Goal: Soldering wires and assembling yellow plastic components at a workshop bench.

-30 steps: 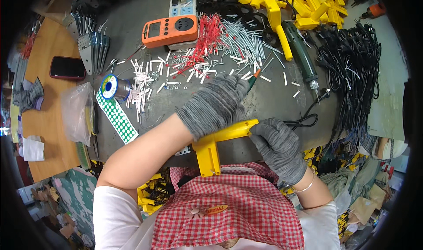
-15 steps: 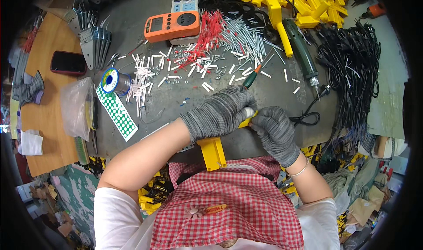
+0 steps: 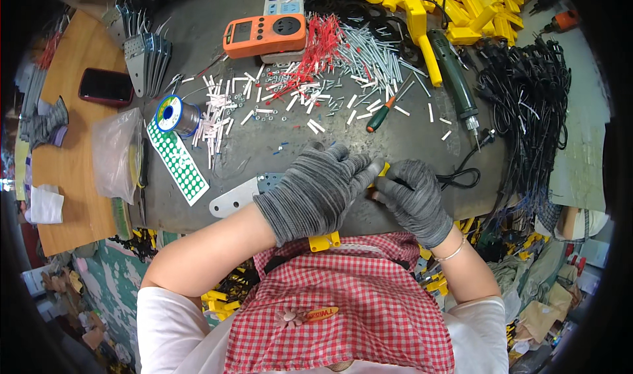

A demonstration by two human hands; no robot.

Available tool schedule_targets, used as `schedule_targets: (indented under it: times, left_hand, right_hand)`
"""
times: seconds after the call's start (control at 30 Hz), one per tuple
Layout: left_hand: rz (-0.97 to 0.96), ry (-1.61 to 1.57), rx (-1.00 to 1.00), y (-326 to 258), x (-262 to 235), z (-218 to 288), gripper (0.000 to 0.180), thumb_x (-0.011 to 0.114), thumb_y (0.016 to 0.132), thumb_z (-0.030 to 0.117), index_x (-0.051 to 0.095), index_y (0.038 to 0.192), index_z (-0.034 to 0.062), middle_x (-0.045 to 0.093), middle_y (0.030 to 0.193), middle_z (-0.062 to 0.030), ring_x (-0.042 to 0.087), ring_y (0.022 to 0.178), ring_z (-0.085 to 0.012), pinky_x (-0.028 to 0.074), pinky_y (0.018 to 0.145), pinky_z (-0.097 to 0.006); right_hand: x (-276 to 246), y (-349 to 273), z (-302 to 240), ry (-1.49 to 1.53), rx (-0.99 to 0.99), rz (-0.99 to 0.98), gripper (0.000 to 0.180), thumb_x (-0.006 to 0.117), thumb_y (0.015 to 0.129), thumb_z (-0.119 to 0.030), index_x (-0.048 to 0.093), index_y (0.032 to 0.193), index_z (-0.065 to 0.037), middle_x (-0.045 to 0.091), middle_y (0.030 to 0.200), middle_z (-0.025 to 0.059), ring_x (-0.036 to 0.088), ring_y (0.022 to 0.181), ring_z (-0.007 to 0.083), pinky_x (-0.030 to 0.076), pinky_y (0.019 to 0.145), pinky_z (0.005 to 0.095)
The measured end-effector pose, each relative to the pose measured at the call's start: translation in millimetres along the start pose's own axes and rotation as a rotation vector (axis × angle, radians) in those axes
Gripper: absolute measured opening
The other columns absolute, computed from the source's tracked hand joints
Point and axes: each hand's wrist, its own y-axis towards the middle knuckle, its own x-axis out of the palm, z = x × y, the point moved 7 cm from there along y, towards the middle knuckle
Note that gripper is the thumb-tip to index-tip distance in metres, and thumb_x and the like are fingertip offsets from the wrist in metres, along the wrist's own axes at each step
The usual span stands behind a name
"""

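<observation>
Both hands wear grey knit gloves. My left hand (image 3: 315,190) lies over a yellow plastic part (image 3: 324,241) at the near edge of the dark bench; only its lower end and a tip by the fingers (image 3: 382,170) show. My right hand (image 3: 413,199) grips that tip from the right, fingertips meeting the left hand's. A flat metal plate (image 3: 234,199) lies just left of my left wrist.
White and grey tube pieces (image 3: 369,57) and red wires (image 3: 316,51) litter the bench. Farther back sit an orange meter (image 3: 265,35), a solder spool (image 3: 173,114), a screwdriver (image 3: 382,113), a green power tool (image 3: 455,84), black cables (image 3: 527,103), yellow parts (image 3: 461,4) and a phone (image 3: 105,86).
The long yellow part, earlier lifted and visible between my hands, has come down to the bench edge. My left hand has moved right and covers it; my right hand shifted up to its tip.
</observation>
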Motion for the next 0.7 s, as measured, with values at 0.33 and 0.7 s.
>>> schedule_targets:
  times: [0.33,0.7]
  left_hand:
    - [0.059,-0.107,-0.232,-9.4,6.2,-3.5,0.061,0.065,0.087,0.023,0.047,0.145,0.0191,0.059,0.131,-0.0100,0.060,0.113,-0.0292,0.046,0.098,-0.044]
    - [0.200,-0.166,-0.190,-14.1,6.5,-7.5,0.055,0.067,0.085,0.021,0.055,0.138,0.0169,0.061,0.126,-0.0093,0.060,0.112,-0.0283,0.046,0.097,-0.043]
  right_hand:
    - [36.1,-8.0,-86.2,0.121,0.011,-0.255,0.024,0.069,0.076,-0.019,0.069,0.096,-0.006,0.064,0.096,0.0104,0.063,0.095,0.0329,0.053,0.080,0.0435]
    - [31.9,22.3,-116.3,-0.116,-0.076,-0.470,0.021,0.059,0.082,-0.017,0.065,0.098,-0.005,0.060,0.088,0.0124,0.061,0.083,0.0288,0.052,0.072,0.0412]
